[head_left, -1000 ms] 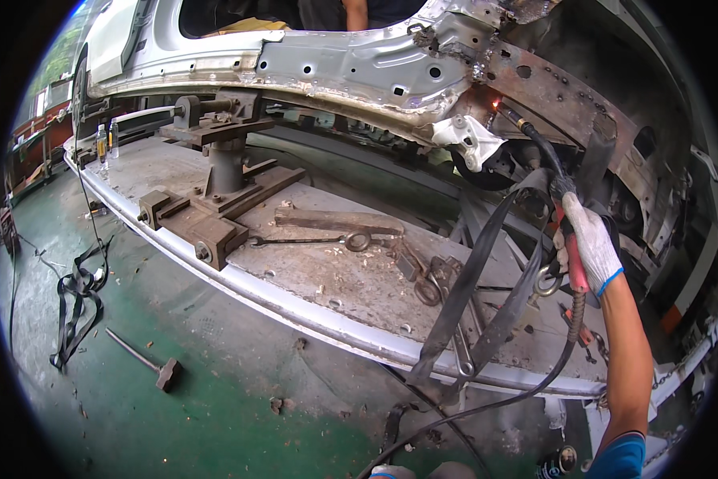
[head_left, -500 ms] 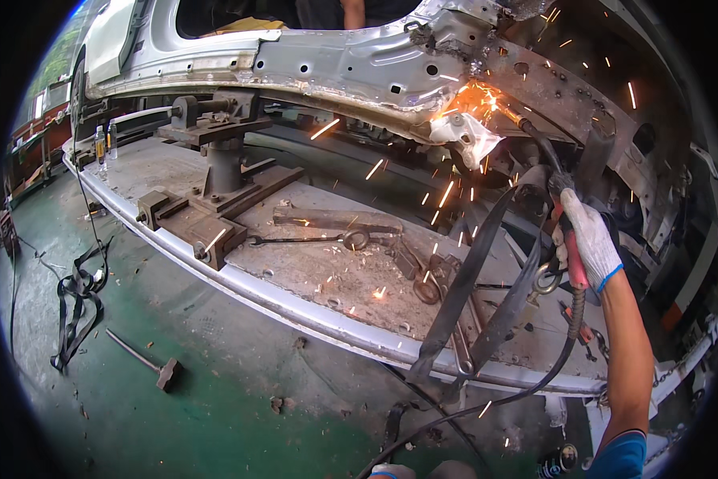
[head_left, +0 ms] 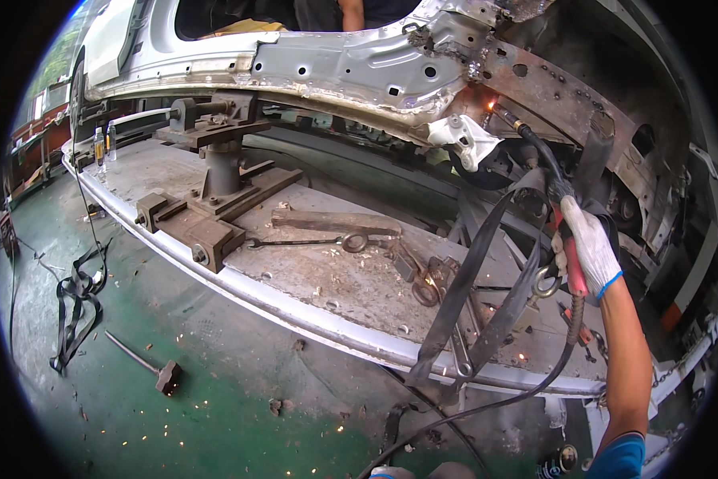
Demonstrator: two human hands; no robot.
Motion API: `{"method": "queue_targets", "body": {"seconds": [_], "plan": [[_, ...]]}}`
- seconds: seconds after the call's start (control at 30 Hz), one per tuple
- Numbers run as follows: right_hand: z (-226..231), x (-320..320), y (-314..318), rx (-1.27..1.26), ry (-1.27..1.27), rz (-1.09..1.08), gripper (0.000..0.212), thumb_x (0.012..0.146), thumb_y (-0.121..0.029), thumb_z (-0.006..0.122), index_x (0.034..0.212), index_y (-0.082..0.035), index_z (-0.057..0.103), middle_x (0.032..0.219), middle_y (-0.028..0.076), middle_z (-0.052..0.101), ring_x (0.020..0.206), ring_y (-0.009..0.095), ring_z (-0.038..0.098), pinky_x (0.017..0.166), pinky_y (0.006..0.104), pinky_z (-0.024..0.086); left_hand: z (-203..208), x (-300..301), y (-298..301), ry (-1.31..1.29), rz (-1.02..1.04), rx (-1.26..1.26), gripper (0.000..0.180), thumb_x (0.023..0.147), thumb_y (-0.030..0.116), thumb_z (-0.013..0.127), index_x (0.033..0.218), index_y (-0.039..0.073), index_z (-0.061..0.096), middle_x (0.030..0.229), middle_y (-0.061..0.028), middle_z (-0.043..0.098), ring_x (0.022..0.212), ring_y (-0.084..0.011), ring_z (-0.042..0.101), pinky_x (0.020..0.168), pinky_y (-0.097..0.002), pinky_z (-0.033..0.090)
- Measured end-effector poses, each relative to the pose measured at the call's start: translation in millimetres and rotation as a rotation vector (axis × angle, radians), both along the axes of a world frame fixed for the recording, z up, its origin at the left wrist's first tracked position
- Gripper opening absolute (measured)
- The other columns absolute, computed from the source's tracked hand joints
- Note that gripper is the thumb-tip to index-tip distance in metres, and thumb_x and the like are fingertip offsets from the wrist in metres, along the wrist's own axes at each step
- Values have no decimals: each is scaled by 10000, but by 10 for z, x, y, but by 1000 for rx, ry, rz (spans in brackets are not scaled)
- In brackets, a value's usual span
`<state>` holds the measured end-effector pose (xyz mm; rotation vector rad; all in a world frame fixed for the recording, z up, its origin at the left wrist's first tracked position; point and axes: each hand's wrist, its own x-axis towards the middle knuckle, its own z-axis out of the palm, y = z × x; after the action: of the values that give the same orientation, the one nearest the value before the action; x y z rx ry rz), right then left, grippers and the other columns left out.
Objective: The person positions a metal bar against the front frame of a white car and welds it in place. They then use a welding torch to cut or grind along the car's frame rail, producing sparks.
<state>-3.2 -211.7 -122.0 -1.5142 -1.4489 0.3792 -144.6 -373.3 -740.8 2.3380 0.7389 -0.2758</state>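
Observation:
My right hand (head_left: 592,243), in a white knit glove with a blue cuff, is wrapped round the red handle of a welding torch (head_left: 544,152). The torch's neck reaches up and left, and its tip glows orange close to a rusty brown panel (head_left: 535,76) of the car body. Just below the tip is a white metal bracket (head_left: 464,142). Grey sheet metal of the car's sill (head_left: 335,60) runs to the left. Of my left hand (head_left: 392,473), only a bit of white glove and blue cuff shows at the lower edge; its fingers are hidden.
Black straps (head_left: 475,271) hang beside the torch cable (head_left: 535,391). Wrenches (head_left: 295,241) and a wood block (head_left: 335,221) lie on the metal platform (head_left: 295,279), near a heavy clamp stand (head_left: 225,168). A hammer (head_left: 166,375) lies on the green floor. Behind the body shows another person's arm (head_left: 351,14).
The bright flare and flying sparks at the torch tip have died down to a small glow. Sparks now dot the floor. My right hand has barely moved.

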Motion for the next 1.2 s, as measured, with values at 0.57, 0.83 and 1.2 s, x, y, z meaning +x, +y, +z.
{"method": "queue_targets", "body": {"seconds": [0.57,0.83,1.2], "plan": [[12,50,57,-18,-24,23,539,1067,-605,587,1045,-67,609,712,70,629,460,151,569,412,312,468,-217,22,10,-69,-15,43,273,917,297,662,1036,154,862,1095,-129,815,1029,-344,782,838,-496,629],[-24,61,7,15,-47,-11,587,1087,-580,567,1144,2,615,730,95,633,478,173,584,430,321,485,46,-35,-7,-43,81,-4,272,897,292,679,1042,151,861,1083,-124,817,1031,-340,785,839,-499,632],[6,-14,31,22,37,15,582,1055,-622,602,1127,-45,597,711,80,623,466,164,571,423,317,481,-105,27,71,-72,61,-47,305,884,314,700,1084,145,855,1115,-156,808,1042,-344,785,848,-498,628]]}}
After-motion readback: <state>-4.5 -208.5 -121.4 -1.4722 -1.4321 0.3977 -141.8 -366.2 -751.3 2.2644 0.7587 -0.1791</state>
